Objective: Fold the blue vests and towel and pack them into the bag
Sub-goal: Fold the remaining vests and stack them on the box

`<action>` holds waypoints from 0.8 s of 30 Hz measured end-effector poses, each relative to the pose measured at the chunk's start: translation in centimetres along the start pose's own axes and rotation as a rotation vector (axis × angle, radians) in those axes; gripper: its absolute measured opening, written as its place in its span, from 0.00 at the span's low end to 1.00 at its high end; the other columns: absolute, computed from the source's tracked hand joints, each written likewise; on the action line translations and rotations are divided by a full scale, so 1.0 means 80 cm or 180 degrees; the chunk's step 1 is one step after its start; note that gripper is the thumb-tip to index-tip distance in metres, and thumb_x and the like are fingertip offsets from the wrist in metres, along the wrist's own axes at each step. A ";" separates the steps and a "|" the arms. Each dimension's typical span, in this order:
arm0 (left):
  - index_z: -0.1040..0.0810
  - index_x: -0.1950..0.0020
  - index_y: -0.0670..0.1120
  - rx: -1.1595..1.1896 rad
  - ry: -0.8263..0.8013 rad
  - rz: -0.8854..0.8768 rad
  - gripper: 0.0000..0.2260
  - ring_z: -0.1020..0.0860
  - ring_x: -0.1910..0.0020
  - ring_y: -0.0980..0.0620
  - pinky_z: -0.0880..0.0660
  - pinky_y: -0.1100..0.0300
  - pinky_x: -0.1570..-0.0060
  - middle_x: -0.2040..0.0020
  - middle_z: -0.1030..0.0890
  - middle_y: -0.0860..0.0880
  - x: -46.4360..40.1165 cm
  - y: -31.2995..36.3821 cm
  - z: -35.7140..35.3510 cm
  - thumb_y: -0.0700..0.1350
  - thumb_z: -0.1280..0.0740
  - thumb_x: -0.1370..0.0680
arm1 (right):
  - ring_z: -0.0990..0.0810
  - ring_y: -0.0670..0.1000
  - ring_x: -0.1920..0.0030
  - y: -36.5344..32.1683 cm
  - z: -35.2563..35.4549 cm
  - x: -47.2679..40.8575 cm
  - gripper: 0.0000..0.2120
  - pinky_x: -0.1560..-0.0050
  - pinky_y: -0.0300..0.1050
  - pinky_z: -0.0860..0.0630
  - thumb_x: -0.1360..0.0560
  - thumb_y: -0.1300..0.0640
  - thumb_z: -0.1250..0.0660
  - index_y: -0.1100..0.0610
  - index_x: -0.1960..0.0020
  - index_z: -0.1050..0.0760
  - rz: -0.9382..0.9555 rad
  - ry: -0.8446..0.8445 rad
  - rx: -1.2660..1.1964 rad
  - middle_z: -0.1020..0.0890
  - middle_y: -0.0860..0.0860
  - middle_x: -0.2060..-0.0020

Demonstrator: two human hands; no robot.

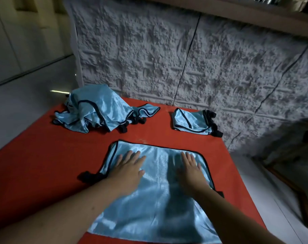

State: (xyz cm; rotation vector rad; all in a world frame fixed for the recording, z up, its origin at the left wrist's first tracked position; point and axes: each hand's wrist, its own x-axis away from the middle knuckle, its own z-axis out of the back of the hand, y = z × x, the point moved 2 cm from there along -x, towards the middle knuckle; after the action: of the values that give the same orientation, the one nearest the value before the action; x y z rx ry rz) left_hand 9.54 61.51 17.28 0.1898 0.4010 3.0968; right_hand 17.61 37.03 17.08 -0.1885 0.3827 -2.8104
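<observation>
Three blue vests on red surface (44, 164): flat vest (158, 191) under flat-fingered left hand (128, 168) and right hand (190, 168); crumpled vest (100, 111); folded vest (193, 122).

Left hand (127, 169) and right hand (191, 169) press flat on spread vest (155, 199); red table (44, 155) beneath.

Red-covered table (44, 155) stood against a textured grey wall panel (167, 59). Three lots of shiny light-blue fabric with dark trim lay directly on it: a crumpled pile of vests (100, 111) at the far left, a folded vest (193, 122) at the far right near the wall, well apart from the pile, and a flat-spread vest (155, 199) at the near middle, its black straps (89, 176) trailing off its left edge onto the red surface.
</observation>
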 end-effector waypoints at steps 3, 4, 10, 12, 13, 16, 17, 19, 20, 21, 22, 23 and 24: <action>0.55 0.18 0.58 -0.0180 -0.0092 0.0197 0.27 0.62 0.19 0.53 0.63 0.46 0.22 0.17 0.58 0.55 -0.024 -0.034 -0.006 0.61 0.59 0.17 | 0.55 0.51 0.18 0.027 -0.010 -0.009 0.32 0.21 0.55 0.56 0.17 0.39 0.52 0.52 0.17 0.52 -0.0252 0.0066 0.0237 0.49 0.51 0.18; 0.57 0.18 0.59 -0.0329 -0.0066 0.0311 0.29 0.62 0.19 0.54 0.64 0.45 0.22 0.17 0.59 0.56 -0.025 -0.047 -0.007 0.64 0.63 0.19 | 0.55 0.50 0.18 0.036 -0.013 -0.007 0.33 0.20 0.54 0.56 0.17 0.36 0.55 0.52 0.17 0.52 -0.0323 0.0131 0.0291 0.49 0.50 0.18; 0.62 0.18 0.58 -0.0346 0.0034 0.1121 0.29 0.61 0.19 0.46 0.63 0.40 0.23 0.17 0.59 0.54 -0.012 -0.113 0.014 0.64 0.60 0.18 | 0.57 0.48 0.18 0.045 -0.014 -0.010 0.34 0.20 0.56 0.59 0.18 0.36 0.58 0.52 0.17 0.52 -0.0618 0.0155 0.0425 0.51 0.48 0.18; 0.61 0.18 0.55 -0.0520 0.0029 0.1097 0.30 0.57 0.18 0.45 0.60 0.42 0.22 0.17 0.56 0.51 0.001 -0.117 0.031 0.62 0.56 0.17 | 0.54 0.50 0.18 0.035 -0.009 -0.016 0.31 0.21 0.61 0.59 0.17 0.40 0.56 0.54 0.18 0.50 -0.0716 0.0204 0.0388 0.48 0.50 0.18; 0.57 0.17 0.54 -0.0499 0.0129 0.1124 0.30 0.52 0.19 0.44 0.56 0.43 0.21 0.17 0.51 0.48 0.014 -0.116 0.045 0.61 0.51 0.16 | 0.51 0.52 0.19 0.018 -0.004 -0.019 0.30 0.21 0.61 0.56 0.16 0.42 0.55 0.56 0.18 0.48 -0.0629 0.0294 0.0384 0.45 0.52 0.18; 0.32 0.30 0.50 -0.0199 0.0742 0.1483 0.23 0.29 0.32 0.43 0.30 0.47 0.32 0.32 0.27 0.44 0.068 -0.089 0.087 0.62 0.41 0.20 | 0.32 0.57 0.26 -0.054 0.011 -0.022 0.24 0.26 0.52 0.38 0.17 0.49 0.45 0.58 0.23 0.35 0.0014 0.0527 -0.0108 0.29 0.56 0.26; 0.30 0.37 0.49 -0.0101 0.0771 0.1640 0.22 0.26 0.37 0.43 0.26 0.49 0.39 0.38 0.24 0.45 0.091 -0.078 0.098 0.64 0.40 0.21 | 0.26 0.56 0.30 -0.086 0.014 -0.023 0.21 0.30 0.49 0.32 0.18 0.52 0.40 0.57 0.26 0.30 0.0198 0.0489 -0.0339 0.24 0.55 0.30; 0.31 0.39 0.49 0.0168 0.0363 0.1873 0.27 0.22 0.41 0.44 0.24 0.52 0.46 0.41 0.21 0.47 0.136 -0.057 0.101 0.70 0.38 0.25 | 0.19 0.53 0.39 -0.150 0.014 -0.025 0.17 0.37 0.44 0.25 0.20 0.55 0.36 0.54 0.32 0.23 0.0469 0.0219 -0.0604 0.18 0.52 0.38; 0.32 0.37 0.49 0.0366 0.0108 0.1913 0.32 0.21 0.40 0.45 0.24 0.53 0.46 0.40 0.21 0.47 0.156 -0.049 0.095 0.72 0.37 0.28 | 0.18 0.52 0.42 -0.181 0.012 -0.027 0.16 0.39 0.43 0.24 0.20 0.57 0.36 0.53 0.33 0.21 0.0599 0.0057 -0.0689 0.16 0.51 0.40; 0.33 0.35 0.48 0.0592 -0.0076 0.1927 0.36 0.21 0.39 0.46 0.24 0.53 0.45 0.38 0.22 0.47 0.172 -0.044 0.086 0.73 0.34 0.31 | 0.17 0.52 0.43 -0.207 0.008 -0.030 0.16 0.41 0.43 0.23 0.21 0.57 0.36 0.52 0.34 0.21 0.0705 -0.0106 -0.0746 0.16 0.51 0.41; 0.33 0.34 0.48 0.0822 -0.0216 0.1948 0.38 0.21 0.39 0.46 0.24 0.54 0.44 0.37 0.22 0.48 0.185 -0.042 0.076 0.72 0.32 0.33 | 0.17 0.52 0.43 -0.229 0.003 -0.035 0.17 0.42 0.42 0.23 0.21 0.58 0.36 0.51 0.33 0.21 0.0792 -0.0252 -0.0715 0.16 0.51 0.40; 0.31 0.36 0.48 0.1020 -0.0354 0.1959 0.36 0.20 0.39 0.47 0.24 0.54 0.43 0.38 0.21 0.49 0.193 -0.042 0.067 0.70 0.30 0.34 | 0.18 0.53 0.42 -0.248 -0.003 -0.041 0.19 0.42 0.42 0.23 0.21 0.59 0.36 0.51 0.31 0.22 0.0891 -0.0362 -0.0563 0.18 0.51 0.38; 0.30 0.38 0.49 0.1140 -0.0441 0.1971 0.32 0.20 0.40 0.46 0.23 0.54 0.43 0.39 0.20 0.49 0.197 -0.044 0.061 0.66 0.29 0.33 | 0.18 0.54 0.41 -0.263 -0.010 -0.050 0.20 0.42 0.43 0.23 0.22 0.60 0.37 0.51 0.30 0.23 0.0989 -0.0438 -0.0344 0.19 0.51 0.37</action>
State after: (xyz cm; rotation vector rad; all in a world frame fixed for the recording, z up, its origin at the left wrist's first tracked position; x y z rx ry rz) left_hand -5.54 66.57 22.96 0.6411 1.0744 3.5262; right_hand 15.49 57.79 21.85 -0.3152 0.4865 -2.4582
